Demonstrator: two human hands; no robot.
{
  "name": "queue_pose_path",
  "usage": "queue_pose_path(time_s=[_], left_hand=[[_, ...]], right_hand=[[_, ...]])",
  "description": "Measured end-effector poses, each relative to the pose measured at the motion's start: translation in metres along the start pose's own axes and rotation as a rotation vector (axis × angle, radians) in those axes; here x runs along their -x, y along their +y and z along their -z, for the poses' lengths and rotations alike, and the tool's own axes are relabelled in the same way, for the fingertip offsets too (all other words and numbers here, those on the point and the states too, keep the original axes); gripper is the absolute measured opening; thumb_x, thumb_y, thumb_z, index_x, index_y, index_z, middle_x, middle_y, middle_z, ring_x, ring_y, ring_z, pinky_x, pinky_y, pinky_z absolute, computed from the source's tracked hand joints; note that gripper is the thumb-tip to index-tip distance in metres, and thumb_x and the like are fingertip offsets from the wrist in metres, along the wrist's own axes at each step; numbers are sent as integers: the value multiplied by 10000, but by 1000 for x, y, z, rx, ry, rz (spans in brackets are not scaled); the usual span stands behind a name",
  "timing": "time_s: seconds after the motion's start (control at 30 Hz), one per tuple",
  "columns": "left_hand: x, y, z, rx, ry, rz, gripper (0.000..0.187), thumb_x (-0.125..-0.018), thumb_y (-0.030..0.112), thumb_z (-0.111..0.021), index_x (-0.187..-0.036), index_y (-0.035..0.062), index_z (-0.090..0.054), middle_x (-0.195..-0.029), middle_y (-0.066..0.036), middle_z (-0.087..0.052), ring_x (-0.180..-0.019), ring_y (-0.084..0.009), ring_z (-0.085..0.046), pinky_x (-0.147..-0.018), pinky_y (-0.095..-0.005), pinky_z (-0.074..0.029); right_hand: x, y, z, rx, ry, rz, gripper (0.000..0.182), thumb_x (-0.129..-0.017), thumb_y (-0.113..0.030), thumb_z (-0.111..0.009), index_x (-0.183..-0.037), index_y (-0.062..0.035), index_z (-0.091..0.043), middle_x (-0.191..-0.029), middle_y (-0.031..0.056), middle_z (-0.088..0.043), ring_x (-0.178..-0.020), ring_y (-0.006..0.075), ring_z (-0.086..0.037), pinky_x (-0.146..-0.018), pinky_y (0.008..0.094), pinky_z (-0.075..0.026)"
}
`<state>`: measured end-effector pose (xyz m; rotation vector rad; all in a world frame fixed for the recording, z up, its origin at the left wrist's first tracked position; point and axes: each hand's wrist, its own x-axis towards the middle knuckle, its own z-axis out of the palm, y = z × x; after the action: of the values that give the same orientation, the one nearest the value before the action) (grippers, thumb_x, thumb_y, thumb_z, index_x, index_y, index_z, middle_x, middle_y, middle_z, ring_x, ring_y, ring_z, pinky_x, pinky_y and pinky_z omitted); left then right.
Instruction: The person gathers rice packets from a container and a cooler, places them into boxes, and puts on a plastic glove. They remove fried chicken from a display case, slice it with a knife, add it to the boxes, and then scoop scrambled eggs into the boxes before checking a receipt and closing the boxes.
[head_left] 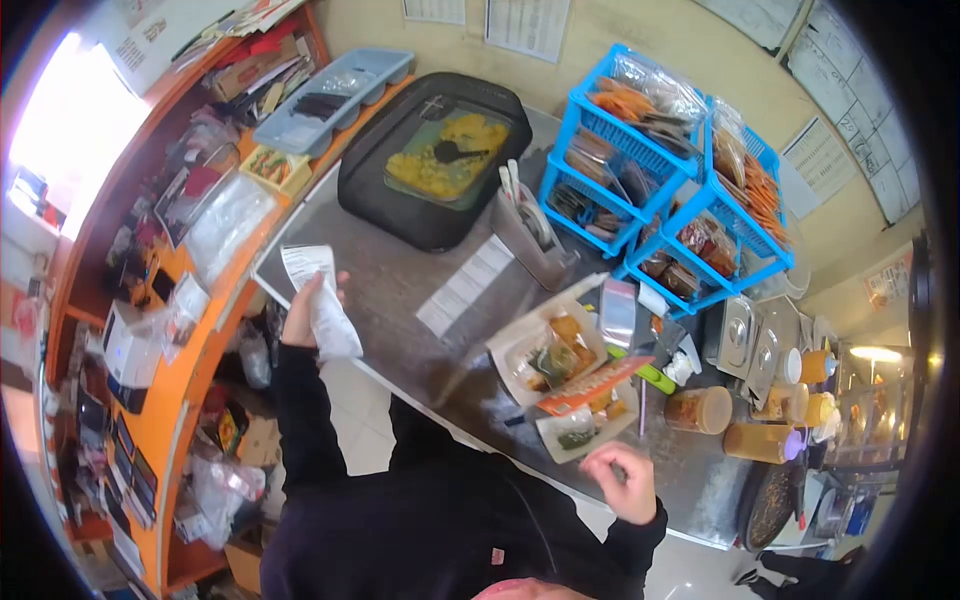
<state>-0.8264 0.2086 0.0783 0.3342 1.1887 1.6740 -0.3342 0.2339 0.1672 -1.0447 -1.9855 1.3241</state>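
My left hand [300, 318] is closed around a long printed receipt [334, 318] at the left end of the metal table. On the right, my right hand [622, 482] hovers just beside the near food box, its fingers curled in and nothing visible in them. That near takeaway box [562, 447] is open and has fried pieces and something dark green inside. Behind it stands a second open takeaway box [510, 372] with golden fried pieces and greens. An orange printed card [590, 388] lies between the two boxes, covering part of the near one.
A second paper slip [465, 287] lies on the metal table [400, 345]. Behind are a black tray [365, 190] of yellow food with a black spoon, a utensil holder [525, 240] and stacked blue baskets [600, 130]. Jars [700, 410] stand right; an orange shelf [190, 420] is left.
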Motion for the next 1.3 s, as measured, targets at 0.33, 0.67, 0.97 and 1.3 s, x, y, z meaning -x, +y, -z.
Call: queue_pose_path(time_s=[0.33,0.67,0.97,1.3], left_hand=[[-304,24,116,-283,197,-71,448,-811,366,-591,-1039,-17,-544,-769,-97,-572,-515,-213,-595,-444,-293,-459],[-361,50,98,-543,98,100,354,-766,301,-664,-942,-2,-612,-744,-69,-576,-490,-153,-535,-404,-281,-429],[-313,169,20,1,-265,39,216,-853,208,-614,-1038,119,-545,-761,30,-507,-551,-71,-466,-453,-201,-360],[-355,144,-17,-431,-297,-369,320,-807,226,-664,-1017,1,-577,-797,-22,-597,-647,-100,-537,-588,-246,-414]], right_hand=[[-254,18,-283,-1094,249,-443,343,-954,-319,-430,-1097,-17,-505,-935,52,-553,-700,149,-543,-662,278,-460],[-400,143,-291,-841,986,-739,421,-907,-538,-371,-845,-143,-500,-559,-12,-333,-452,128,-350,-411,271,-276],[-393,-57,-222,-1429,640,-111,248,-964,-299,-397,-1056,-108,-526,-970,53,-603,-733,178,-559,-643,292,-457],[-586,-130,-17,-1372,721,200,280,-954,-257,-408,-801,-38,-493,-717,74,-544,-685,203,-563,-667,348,-503]])
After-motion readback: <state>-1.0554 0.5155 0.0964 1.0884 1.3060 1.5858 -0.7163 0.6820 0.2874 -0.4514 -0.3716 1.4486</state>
